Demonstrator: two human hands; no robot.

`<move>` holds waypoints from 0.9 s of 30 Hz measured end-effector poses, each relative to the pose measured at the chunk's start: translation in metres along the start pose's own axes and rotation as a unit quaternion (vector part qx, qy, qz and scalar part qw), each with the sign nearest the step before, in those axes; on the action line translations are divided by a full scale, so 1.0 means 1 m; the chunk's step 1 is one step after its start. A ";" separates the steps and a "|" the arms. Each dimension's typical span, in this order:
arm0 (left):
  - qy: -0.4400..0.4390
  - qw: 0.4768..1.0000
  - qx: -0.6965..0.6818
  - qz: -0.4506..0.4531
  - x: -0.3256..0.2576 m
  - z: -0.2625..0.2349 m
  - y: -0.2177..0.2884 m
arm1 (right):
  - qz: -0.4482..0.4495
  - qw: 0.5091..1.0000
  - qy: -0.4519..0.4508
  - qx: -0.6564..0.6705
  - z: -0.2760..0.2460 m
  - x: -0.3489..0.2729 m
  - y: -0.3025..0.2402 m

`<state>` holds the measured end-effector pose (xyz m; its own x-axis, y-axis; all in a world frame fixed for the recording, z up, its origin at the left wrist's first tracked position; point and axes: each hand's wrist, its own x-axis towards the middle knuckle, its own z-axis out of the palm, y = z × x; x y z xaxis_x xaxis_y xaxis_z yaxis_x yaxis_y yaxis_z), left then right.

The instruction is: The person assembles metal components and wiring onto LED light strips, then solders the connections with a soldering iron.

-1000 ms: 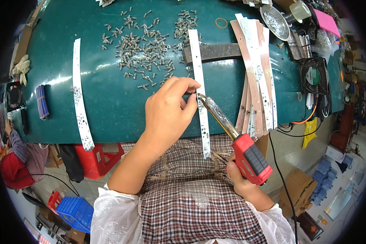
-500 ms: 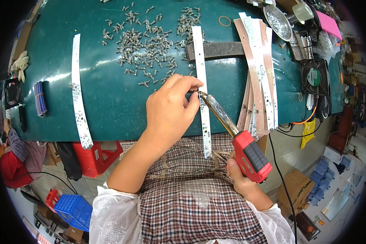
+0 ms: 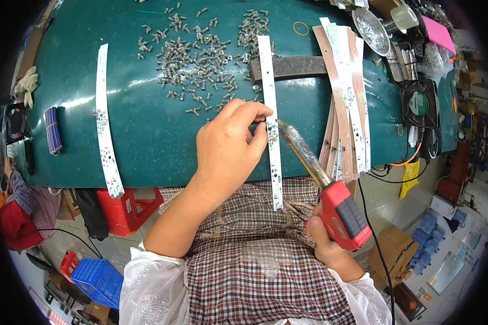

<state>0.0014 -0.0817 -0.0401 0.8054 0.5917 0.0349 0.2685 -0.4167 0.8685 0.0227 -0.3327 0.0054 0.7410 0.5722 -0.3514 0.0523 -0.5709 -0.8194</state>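
Observation:
My left hand (image 3: 228,149) pinches something small, too small to tell, against the long white LED strip (image 3: 271,119) that runs from the green tabletop (image 3: 146,135) over its near edge. My right hand (image 3: 325,244) grips a red soldering gun (image 3: 341,214) low by my lap. Its metal tip (image 3: 283,128) touches the strip right beside my left fingertips. A heap of small silver screws (image 3: 200,54) lies scattered beyond my left hand.
A second white strip (image 3: 106,124) lies at the left. A stack of brownish and white strips (image 3: 344,97) sits to the right, over a dark bar (image 3: 295,67). A black fan (image 3: 420,103), a blue wire bundle (image 3: 53,130), a red stool (image 3: 127,208) and a blue crate (image 3: 97,279) surround the table.
Both hands and the soldering tip stay at the same spot on the strip; only the view has shifted slightly.

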 end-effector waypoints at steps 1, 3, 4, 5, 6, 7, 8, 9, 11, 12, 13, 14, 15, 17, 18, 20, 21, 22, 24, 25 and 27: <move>0.001 1.000 0.001 -0.002 0.000 0.000 0.000 | 0.007 1.000 -0.006 0.003 -0.004 -0.002 -0.001; -0.001 1.000 0.000 -0.001 0.000 0.001 0.000 | 0.013 1.000 0.002 0.011 -0.012 -0.006 -0.002; 0.001 1.000 0.002 0.001 0.000 0.002 0.001 | 0.013 1.000 0.003 0.011 -0.011 -0.005 -0.005; 0.004 1.000 0.003 0.004 0.000 0.002 0.001 | -0.024 0.998 0.055 0.029 -0.009 -0.001 -0.010; 0.004 1.000 0.003 0.005 0.000 0.002 0.002 | -0.062 0.991 0.106 0.047 -0.009 0.002 -0.014; 0.003 1.000 0.003 -0.001 -0.001 0.001 0.002 | -0.078 0.987 0.121 0.066 -0.016 0.004 -0.017; 0.002 1.000 0.000 -0.006 0.000 0.000 0.001 | -0.079 0.987 0.124 0.062 -0.018 0.009 -0.030; 0.002 1.000 -0.002 -0.003 -0.001 0.000 0.001 | -0.095 0.976 0.194 0.032 -0.020 0.018 -0.044; -0.008 1.000 0.014 -0.002 -0.002 -0.001 0.002 | -0.112 0.958 0.265 0.000 -0.024 0.036 -0.053; -0.009 1.000 0.014 0.001 -0.002 0.000 0.003 | -0.117 0.939 0.312 -0.089 -0.027 0.047 -0.051; -0.021 1.000 0.019 0.004 -0.002 0.000 0.005 | -0.120 0.910 0.355 -0.176 -0.029 0.057 -0.051; -0.031 0.999 0.026 0.005 -0.003 -0.002 0.006 | -0.122 0.911 0.354 -0.175 -0.029 0.069 -0.055; -0.031 0.999 0.026 0.008 -0.003 -0.003 0.007 | -0.170 0.899 0.351 -0.199 -0.030 0.081 -0.061; -0.045 0.998 0.042 0.022 -0.003 -0.003 0.006 | -0.240 0.870 0.334 -0.270 -0.025 0.105 -0.068; -0.043 0.998 0.042 0.023 -0.004 -0.003 0.007 | -0.263 0.852 0.323 -0.318 -0.023 0.114 -0.073; -0.041 0.999 0.012 -0.002 -0.006 -0.001 0.009 | -0.245 0.854 0.296 -0.352 -0.015 0.131 -0.069; -0.045 0.999 -0.017 -0.011 -0.007 -0.002 0.009 | -0.215 0.862 0.282 -0.361 -0.010 0.137 -0.068; -0.041 0.999 -0.014 -0.012 -0.008 -0.001 0.011 | -0.185 0.871 0.268 -0.368 -0.006 0.141 -0.068; -0.033 0.990 -0.125 -0.059 -0.011 -0.004 0.013 | -0.179 0.866 0.268 -0.383 -0.001 0.148 -0.066; -0.036 0.990 -0.124 -0.059 -0.011 -0.008 0.016 | -0.168 0.859 0.269 -0.402 0.000 0.151 -0.065; -0.012 0.991 -0.121 -0.051 -0.012 -0.025 0.020 | -0.151 0.857 0.280 -0.405 -0.001 0.152 -0.067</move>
<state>-0.0159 -0.0796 -0.0113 0.7934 0.6047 -0.0693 0.2178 -0.1757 0.9601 0.1323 -0.2079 0.0069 0.8049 0.5234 0.2795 0.5781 -0.7978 -0.1710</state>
